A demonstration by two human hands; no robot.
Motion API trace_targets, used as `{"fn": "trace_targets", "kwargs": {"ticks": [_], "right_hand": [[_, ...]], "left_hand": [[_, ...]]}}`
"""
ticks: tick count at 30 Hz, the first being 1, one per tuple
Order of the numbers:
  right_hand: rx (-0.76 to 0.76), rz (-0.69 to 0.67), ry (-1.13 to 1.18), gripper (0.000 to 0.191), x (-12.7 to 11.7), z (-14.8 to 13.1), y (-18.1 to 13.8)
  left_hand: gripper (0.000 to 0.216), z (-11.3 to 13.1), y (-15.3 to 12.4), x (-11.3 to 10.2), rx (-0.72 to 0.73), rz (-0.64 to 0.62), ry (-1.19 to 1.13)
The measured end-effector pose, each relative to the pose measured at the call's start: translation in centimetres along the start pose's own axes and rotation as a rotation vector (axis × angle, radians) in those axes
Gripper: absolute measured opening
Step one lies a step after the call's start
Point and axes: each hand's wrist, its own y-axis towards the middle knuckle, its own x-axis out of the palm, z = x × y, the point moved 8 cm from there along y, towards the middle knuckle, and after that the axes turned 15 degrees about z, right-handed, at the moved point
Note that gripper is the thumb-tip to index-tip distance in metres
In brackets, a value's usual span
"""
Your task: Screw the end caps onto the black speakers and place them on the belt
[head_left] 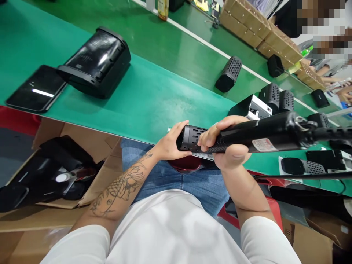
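Held housing: one, black and perforated, at the near edge of your bench.
Left grip: your fingers and thumb closed around its end.
Right grip: closed on one cylindrical black tool.
Obstruction: tool and right grip hide part of your housing; tip unseen.
Other perforated housings: at least three, beyond, rightward.
Leftward: one glossy black box, one dark flat device beside it.

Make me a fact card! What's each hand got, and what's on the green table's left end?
Left hand: cupped around one end of a dark perforated device
Right hand: wrapped around a black tool
Green table, left end: glossy black unit, beside a flat dark-screened device
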Motion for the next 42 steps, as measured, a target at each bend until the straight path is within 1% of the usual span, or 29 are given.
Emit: {"fn": "trace_targets", "kwargs": {"ticks": [2, 4, 8, 10, 12, 14, 17, 21, 22, 24, 26, 27, 28, 29, 30, 31, 32, 33, 34, 35, 36, 38, 39, 40, 42], "right_hand": [[-0.002, -0.031, 0.048, 0.041, 0.5, -0.3, 0.0], [-0.005, -0.047, 0.089, 0.040, 0.8, -0.6, 0.1], [0.094, -0.043, 0.061, 0.053, 0.9, 0.5, 0.1], [0.153, -0.067, 0.038, 0.056, 1.0, 1.1, -0.1], [0.170, -0.108, 0.061, 0.050, 1.3, 1.2, -0.3], [0.155, -0.153, 0.111, 0.044, 1.5, 0.9, -0.5], [0.149, -0.203, 0.133, 0.040, 1.6, 0.8, -0.6], [0.207, -0.244, 0.076, 0.047, 1.9, 1.8, -0.8], [0.209, -0.247, 0.069, 0.049, 2.1, 2.0, -0.9], [0.192, -0.241, 0.063, 0.054, 2.6, 1.8, -1.0], [0.180, -0.203, 0.067, 0.057, 2.5, 1.1, -1.0], [0.185, -0.179, 0.068, 0.058, 2.3, 0.5, -0.9], [0.189, -0.154, 0.069, 0.057, 1.8, -0.2, -0.7], [0.173, -0.115, 0.068, 0.056, 0.9, -1.2, -0.2], [0.127, -0.054, 0.063, 0.055, -0.4, -2.5, 0.5], [0.053, 0.029, 0.048, 0.053, -2.1, -3.9, 1.5], [-0.032, 0.128, 0.013, 0.051, -4.2, -5.2, 2.5], [-0.120, 0.237, -0.041, 0.048, -6.6, -6.4, 3.5], [-0.197, 0.348, -0.114, 0.045, -9.2, -7.2, 4.5], [-0.247, 0.447, -0.201, 0.043, -11.7, -7.5, 5.3], [-0.276, 0.528, -0.294, 0.039, -14.0, -7.4, 6.1], [-0.291, 0.651, -0.434, 0.038, -18.4, -6.4, 7.3], [-0.288, 0.685, -0.475, 0.041, -20.1, -5.6, 7.6], [-0.278, 0.700, -0.497, 0.044, -21.6, -4.8, 7.8], [-0.257, 0.691, -0.507, 0.054, -23.5, -3.2, 7.7]], "left_hand": [[0.139, 0.1, 0.0, 0.1, 0.004, -0.004, -0.011], [0.139, 0.1, 0.0, 0.1, 0.008, -0.002, -0.019], [0.139, 0.0, -0.1, 0.1, -0.011, -0.010, -0.008], [0.135, 0.2, -0.1, 0.0, 0.010, -0.003, -0.020], [0.131, 0.4, -0.1, -0.1, 0.039, 0.010, -0.037], [0.129, 0.4, -0.2, 0.0, 0.052, 0.014, -0.040], [0.132, 0.1, -0.2, 0.3, 0.040, 0.004, -0.021], [0.138, -0.7, 0.1, 0.3, -0.009, -0.004, -0.011], [0.136, -0.8, 0.2, 0.2, -0.014, -0.003, -0.012], [0.127, -0.7, 0.2, 0.0, 0.004, 0.004, -0.005], [0.113, -0.1, -0.4, 0.0, 0.046, 0.045, 0.048], [0.109, 0.5, -1.1, 0.0, 0.070, 0.091, 0.099], [0.109, 1.2, -2.1, -0.1, 0.091, 0.158, 0.166], [0.114, 2.0, -3.3, 0.0, 0.103, 0.236, 0.241], [0.123, 3.0, -4.8, 0.1, 0.106, 0.313, 0.317], [0.134, 4.0, -6.5, 0.3, 0.102, 0.371, 0.381], [0.143, 5.0, -8.1, 0.7, 0.092, 0.393, 0.427], [0.147, 5.9, -9.6, 1.2, 0.088, 0.385, 0.454], [0.146, 6.8, -10.9, 1.7, 0.094, 0.353, 0.456], [0.138, 7.6, -11.7, 2.2, 0.115, 0.306, 0.432], [0.125, 8.3, -12.2, 2.4, 0.151, 0.255, 0.381], [0.097, 9.4, -11.7, 2.4, 0.237, 0.146, 0.225], [0.091, 9.9, -10.8, 2.1, 0.286, 0.096, 0.149], [0.092, 10.3, -9.4, 1.7, 0.337, 0.047, 0.106], [0.099, 11.0, -5.5, 1.4, 0.439, -0.063, 0.137]]}}
